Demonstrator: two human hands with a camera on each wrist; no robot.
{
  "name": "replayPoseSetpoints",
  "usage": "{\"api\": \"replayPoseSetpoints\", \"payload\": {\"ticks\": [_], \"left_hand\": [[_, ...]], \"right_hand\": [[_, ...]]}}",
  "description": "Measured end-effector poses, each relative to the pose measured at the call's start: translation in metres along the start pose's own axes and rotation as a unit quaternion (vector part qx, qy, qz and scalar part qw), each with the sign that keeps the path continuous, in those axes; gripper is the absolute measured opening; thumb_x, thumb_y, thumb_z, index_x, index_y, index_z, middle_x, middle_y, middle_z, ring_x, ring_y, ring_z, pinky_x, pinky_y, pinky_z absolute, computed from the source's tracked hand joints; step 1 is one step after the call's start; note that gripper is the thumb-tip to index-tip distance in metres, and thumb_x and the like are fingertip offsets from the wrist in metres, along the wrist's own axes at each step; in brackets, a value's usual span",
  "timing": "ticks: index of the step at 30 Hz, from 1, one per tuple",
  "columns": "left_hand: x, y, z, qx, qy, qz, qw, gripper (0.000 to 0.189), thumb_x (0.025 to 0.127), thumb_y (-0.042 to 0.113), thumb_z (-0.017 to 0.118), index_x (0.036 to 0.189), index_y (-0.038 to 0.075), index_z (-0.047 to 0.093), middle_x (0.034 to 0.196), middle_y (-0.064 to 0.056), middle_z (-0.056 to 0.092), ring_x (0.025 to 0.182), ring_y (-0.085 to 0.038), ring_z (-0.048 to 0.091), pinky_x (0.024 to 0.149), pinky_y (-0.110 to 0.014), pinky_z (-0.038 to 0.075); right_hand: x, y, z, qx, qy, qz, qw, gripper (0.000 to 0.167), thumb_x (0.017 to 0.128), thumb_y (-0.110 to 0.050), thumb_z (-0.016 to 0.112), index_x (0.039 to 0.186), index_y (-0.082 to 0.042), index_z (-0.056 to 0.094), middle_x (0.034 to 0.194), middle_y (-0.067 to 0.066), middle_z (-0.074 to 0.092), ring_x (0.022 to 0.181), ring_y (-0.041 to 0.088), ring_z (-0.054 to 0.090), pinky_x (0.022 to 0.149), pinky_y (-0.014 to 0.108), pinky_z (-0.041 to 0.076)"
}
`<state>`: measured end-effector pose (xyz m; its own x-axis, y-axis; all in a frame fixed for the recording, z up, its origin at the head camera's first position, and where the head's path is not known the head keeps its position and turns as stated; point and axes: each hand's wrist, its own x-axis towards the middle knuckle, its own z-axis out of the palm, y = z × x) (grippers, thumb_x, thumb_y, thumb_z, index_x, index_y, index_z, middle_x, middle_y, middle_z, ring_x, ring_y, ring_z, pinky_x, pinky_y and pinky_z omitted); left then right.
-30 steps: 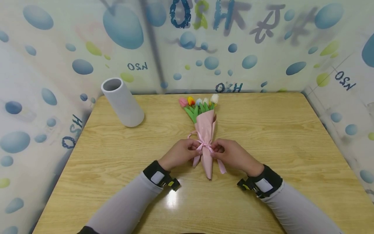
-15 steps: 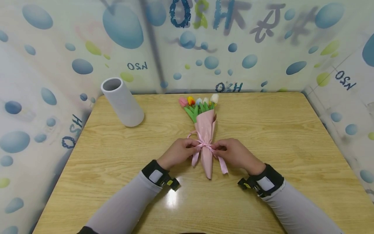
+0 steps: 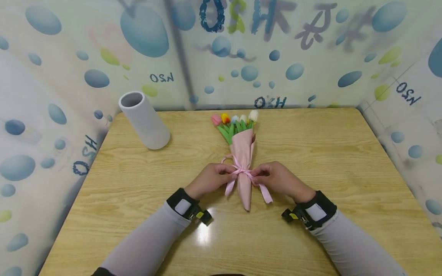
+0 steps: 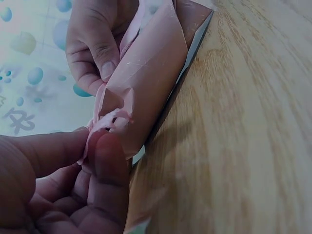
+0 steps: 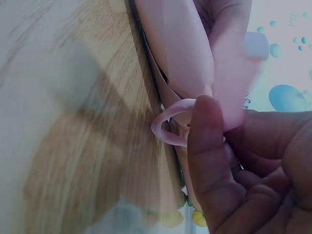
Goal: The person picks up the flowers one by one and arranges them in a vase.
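A bouquet of tulips in pink wrapping paper (image 3: 243,147) lies on the table in the head view, with pink, orange, pale blue and white blooms (image 3: 235,119) at the far end. A pink ribbon (image 3: 243,171) is tied round its narrow part, a loop at the left and two tails hanging down. From the left, my left hand (image 3: 213,177) pinches the ribbon between thumb and finger. Opposite, my right hand (image 3: 277,179) pinches it too. Up close in the right wrist view, a ribbon loop (image 5: 161,127) stands out beside the right hand's fingers. The fingertips partly hide the knot.
A white cylindrical vase (image 3: 147,124) stands at the back left of the wooden table (image 3: 328,153). Behind the table hangs a patterned backdrop (image 3: 221,69) with blue and green spots. Black wrist cameras (image 3: 203,216) sit on both wrists.
The ribbon tails have spread outward, the right one swinging further to the right. My right hand has shifted up slightly, and my left hand has hardly moved. The bouquet stays in place.
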<state>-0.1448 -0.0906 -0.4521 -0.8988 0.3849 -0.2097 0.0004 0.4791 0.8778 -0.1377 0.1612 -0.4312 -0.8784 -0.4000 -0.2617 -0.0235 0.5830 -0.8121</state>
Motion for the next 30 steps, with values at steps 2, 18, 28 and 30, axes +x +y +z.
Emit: {"api": "replayPoseSetpoints", "payload": {"ticks": [2, 18, 28, 30], "left_hand": [[-0.001, 0.001, 0.000, 0.000, 0.000, 0.000, 1.0000, 0.017, 0.096, 0.024, 0.075, 0.108, 0.013, 0.082, 0.102, 0.003, 0.078, 0.088, -0.007, 0.057, 0.075, -0.023, 0.045], [-0.004, 0.000, -0.003, -0.014, -0.003, -0.011, 0.9998, 0.018, 0.096, 0.026, 0.075, 0.108, 0.015, 0.082, 0.095, 0.006, 0.076, 0.084, -0.008, 0.055, 0.075, -0.024, 0.044], [-0.005, -0.001, -0.006, -0.012, -0.007, -0.023, 0.9996, 0.017, 0.097, 0.028, 0.074, 0.107, 0.017, 0.081, 0.083, 0.011, 0.067, 0.077, -0.009, 0.050, 0.069, -0.024, 0.039], [-0.004, -0.002, -0.006, -0.011, -0.006, -0.023, 0.9997, 0.017, 0.097, 0.028, 0.074, 0.106, 0.016, 0.081, 0.079, 0.011, 0.063, 0.076, -0.010, 0.049, 0.067, -0.024, 0.038]], "right_hand": [[0.000, 0.000, -0.001, -0.005, 0.000, -0.005, 1.0000, 0.011, 0.097, -0.010, 0.072, 0.105, -0.004, 0.078, 0.095, 0.004, 0.077, 0.085, 0.011, 0.066, 0.079, 0.026, 0.054], [-0.004, 0.000, -0.001, -0.017, -0.008, -0.012, 0.9998, 0.010, 0.098, -0.008, 0.070, 0.104, -0.006, 0.077, 0.094, 0.003, 0.076, 0.084, 0.011, 0.064, 0.076, 0.024, 0.052], [-0.010, 0.006, -0.005, -0.040, 0.000, -0.020, 0.9990, 0.009, 0.098, -0.008, 0.069, 0.102, -0.005, 0.076, 0.090, 0.004, 0.074, 0.080, 0.011, 0.062, 0.071, 0.023, 0.051], [-0.012, 0.008, -0.006, -0.046, 0.000, -0.017, 0.9988, 0.009, 0.098, -0.009, 0.069, 0.102, -0.006, 0.076, 0.089, 0.003, 0.073, 0.080, 0.011, 0.062, 0.071, 0.023, 0.051]]}}
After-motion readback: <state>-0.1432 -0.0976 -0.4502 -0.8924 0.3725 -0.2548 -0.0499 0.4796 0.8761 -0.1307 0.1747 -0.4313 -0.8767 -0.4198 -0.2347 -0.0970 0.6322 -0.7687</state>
